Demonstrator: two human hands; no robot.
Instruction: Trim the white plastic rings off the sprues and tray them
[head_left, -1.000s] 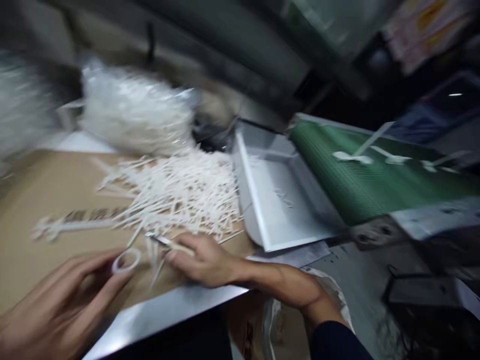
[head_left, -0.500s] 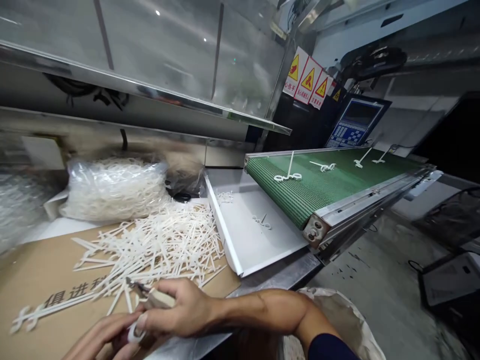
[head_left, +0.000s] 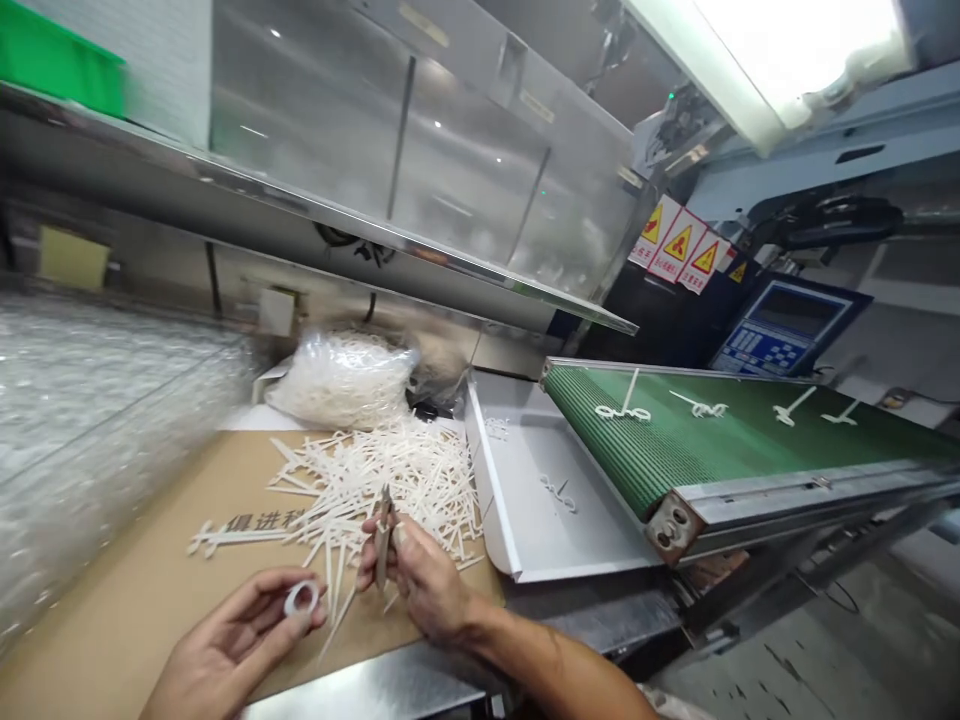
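Note:
Between the thumb and fingers of my left hand is a small white plastic ring, its opening turned toward me. To its right, my right hand is closed around a pair of nippers, the dark jaws pointing up and away from me. The two hands are apart. Just beyond them lies a loose pile of thin white plastic sticks on brown cardboard. Several long sticks with curled ends lie left of the pile.
A white tray holds a few small plastic parts. It sits below the end of a green conveyor belt carrying several white ringed parts. A clear bag of white pieces stands behind the pile; bubble wrap covers the left side.
My hands have moved apart; earlier they were together, with the nippers near the ring. The nippers now point more upright. The view has swung left, bringing in the bubble wrap and a green bin.

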